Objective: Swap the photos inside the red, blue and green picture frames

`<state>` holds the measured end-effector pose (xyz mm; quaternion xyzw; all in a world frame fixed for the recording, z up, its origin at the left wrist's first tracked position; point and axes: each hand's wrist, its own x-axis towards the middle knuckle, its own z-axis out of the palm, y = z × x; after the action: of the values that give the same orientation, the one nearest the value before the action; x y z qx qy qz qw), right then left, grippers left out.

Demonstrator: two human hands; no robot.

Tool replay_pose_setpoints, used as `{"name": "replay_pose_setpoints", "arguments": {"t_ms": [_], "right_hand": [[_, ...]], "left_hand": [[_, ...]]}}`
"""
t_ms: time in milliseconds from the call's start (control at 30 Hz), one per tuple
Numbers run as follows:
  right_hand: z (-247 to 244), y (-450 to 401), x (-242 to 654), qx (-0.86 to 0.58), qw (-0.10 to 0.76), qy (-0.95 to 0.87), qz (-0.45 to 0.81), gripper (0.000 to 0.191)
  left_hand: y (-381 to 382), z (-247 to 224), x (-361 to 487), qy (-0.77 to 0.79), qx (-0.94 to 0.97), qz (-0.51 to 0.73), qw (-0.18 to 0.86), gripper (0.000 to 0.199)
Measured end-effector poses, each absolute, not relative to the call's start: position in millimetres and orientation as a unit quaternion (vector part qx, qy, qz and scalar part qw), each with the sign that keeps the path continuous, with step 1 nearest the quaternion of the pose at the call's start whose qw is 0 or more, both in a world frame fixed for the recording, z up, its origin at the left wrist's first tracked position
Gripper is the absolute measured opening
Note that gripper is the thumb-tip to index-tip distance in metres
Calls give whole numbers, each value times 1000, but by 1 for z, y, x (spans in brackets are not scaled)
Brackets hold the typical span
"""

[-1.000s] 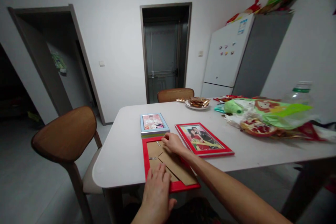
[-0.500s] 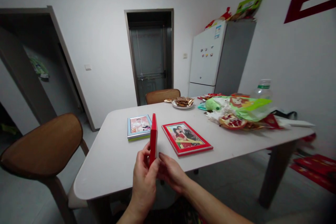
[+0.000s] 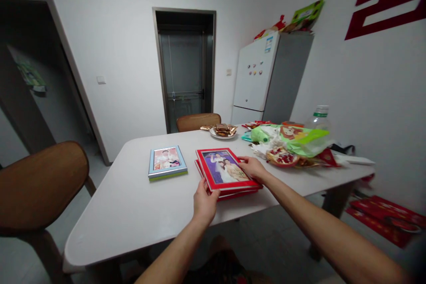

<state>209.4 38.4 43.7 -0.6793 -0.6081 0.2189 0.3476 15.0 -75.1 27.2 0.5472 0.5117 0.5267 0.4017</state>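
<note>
Between my hands is a red picture frame (image 3: 226,166) with a purple-backed photo, face up and slightly tilted. It lies over a second red picture frame (image 3: 238,195), of which only the near and left edges show. My left hand (image 3: 204,202) grips the upper frame at its near left corner, thumb on the rim. On the right side, my right hand (image 3: 254,169) holds the same frame's edge with its fingers over the rim. Further left on the table, a light blue picture frame (image 3: 168,161) rests on a green-edged one (image 3: 169,176).
A plate (image 3: 222,136) of wrapped snacks stands at the back of the white table (image 3: 140,213). To the right are a cut pomegranate (image 3: 282,156), a green plastic bag (image 3: 308,141) and a clear bottle (image 3: 320,117). Brown chairs (image 3: 43,182) stand left and behind.
The red picture frame held upright is now laid face up over the other red frame. My right hand has moved to its right edge, my left to its near corner. The view has shifted slightly.
</note>
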Motion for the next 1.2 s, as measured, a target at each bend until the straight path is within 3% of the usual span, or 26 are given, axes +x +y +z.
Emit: {"name": "replay_pose_setpoints", "arguments": {"t_ms": [233, 400, 500, 733, 933, 1067, 1200], "right_hand": [[17, 54, 212, -704, 256, -650, 129, 36], [25, 52, 190, -697, 240, -673, 67, 40], [35, 49, 137, -633, 256, -729, 36, 41], [32, 40, -26, -442, 222, -869, 26, 45], [28, 24, -54, -409, 196, -891, 0, 20], [34, -10, -45, -363, 250, -897, 34, 21], [49, -46, -33, -341, 330, -861, 185, 19]], "left_hand": [[-64, 9, 13, 589, 557, 472, 347, 38], [-60, 7, -16, 601, 544, 475, 342, 50], [-55, 4, -47, 612, 511, 497, 343, 51], [-45, -1, -116, 615, 376, 585, 371, 34], [-54, -1, -143, 556, 269, 657, 432, 21], [-61, 10, -135, 474, 246, 722, 440, 19], [-79, 27, -118, 416, 258, 778, 393, 27]]}}
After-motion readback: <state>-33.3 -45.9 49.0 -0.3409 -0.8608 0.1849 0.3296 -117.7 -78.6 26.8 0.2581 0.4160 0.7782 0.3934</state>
